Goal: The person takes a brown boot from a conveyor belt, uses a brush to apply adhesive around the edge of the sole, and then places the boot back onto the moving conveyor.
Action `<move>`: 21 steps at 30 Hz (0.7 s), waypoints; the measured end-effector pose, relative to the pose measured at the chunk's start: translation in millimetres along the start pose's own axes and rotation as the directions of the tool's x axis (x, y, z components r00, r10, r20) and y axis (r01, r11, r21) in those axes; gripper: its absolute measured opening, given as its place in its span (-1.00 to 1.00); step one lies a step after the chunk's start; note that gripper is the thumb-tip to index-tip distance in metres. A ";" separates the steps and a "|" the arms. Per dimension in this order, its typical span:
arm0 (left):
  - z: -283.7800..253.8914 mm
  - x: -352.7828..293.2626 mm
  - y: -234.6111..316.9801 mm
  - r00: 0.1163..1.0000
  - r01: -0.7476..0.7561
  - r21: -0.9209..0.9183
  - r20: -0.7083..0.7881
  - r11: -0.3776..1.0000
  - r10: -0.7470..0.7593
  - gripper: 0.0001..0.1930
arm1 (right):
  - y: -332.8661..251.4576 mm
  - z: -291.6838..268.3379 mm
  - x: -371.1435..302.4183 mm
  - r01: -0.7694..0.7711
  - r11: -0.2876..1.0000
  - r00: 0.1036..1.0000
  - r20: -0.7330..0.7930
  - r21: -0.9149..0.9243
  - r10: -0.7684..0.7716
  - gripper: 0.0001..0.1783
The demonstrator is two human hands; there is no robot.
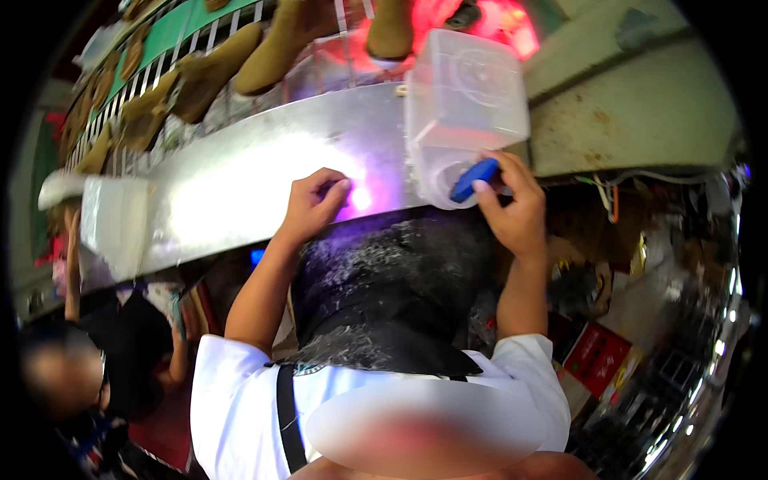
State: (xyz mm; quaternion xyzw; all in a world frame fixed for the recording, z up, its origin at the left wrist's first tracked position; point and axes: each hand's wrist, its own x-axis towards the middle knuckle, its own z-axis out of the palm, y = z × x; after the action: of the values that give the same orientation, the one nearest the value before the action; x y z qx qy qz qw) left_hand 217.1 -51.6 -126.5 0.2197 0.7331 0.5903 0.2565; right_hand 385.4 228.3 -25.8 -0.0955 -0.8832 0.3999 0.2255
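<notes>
My right hand grips a blue oval block, perhaps a brush or sponge; its underside is hidden. It is held at the mouth of a small clear plastic tub on the metal worktop. Right behind that tub stands a large translucent plastic container. Over the worktop's near edge is my left hand, its fingers curled in toward the thumb. Nothing shows between them.
Brown boots stand along a barred rack behind the worktop. Another translucent container is at the left end, near a co-worker's arm. A red box lies low on the right. A red glow lights the back.
</notes>
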 end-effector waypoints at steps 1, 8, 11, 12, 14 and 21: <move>0.7 0.2 -6.5 1.000 0.005 -0.002 -0.016 1.000 -0.005 -0.83 | 2.4 0.3 -1.6 -0.023 1.000 1.000 -0.014 -0.004 0.022 -0.55; 5.1 -1.1 -11.9 1.000 -0.018 -0.123 -0.018 0.992 0.016 -0.87 | 2.4 -10.4 1.4 -0.004 1.000 0.994 0.110 -0.019 0.006 -0.46; 5.9 0.5 -16.7 1.000 -0.030 -0.123 0.002 0.992 0.031 -0.87 | 3.0 -12.7 -3.1 0.019 0.997 0.994 0.110 -0.070 -0.011 -0.45; 4.3 1.7 -22.6 0.999 -0.041 -0.118 0.004 0.992 0.042 -0.88 | 4.7 -12.1 -4.3 0.029 0.997 0.994 0.107 -0.070 -0.021 -0.44; 1.2 1.4 -27.0 0.999 -0.043 -0.123 0.004 0.991 0.044 -0.88 | 4.4 -9.7 -3.9 0.049 0.996 0.993 0.113 -0.071 -0.040 -0.43; -0.2 0.5 -27.0 0.999 -0.049 -0.156 0.008 0.987 0.051 -0.88 | -0.5 -4.8 -2.0 0.046 0.995 0.996 0.086 -0.084 -0.039 -0.42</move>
State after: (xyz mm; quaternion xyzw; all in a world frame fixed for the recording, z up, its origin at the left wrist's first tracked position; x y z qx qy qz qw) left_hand 216.0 -57.0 -153.0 0.2208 0.6775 0.6506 0.2624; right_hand 389.4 230.5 -23.3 -0.0694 -0.9102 0.3603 0.1922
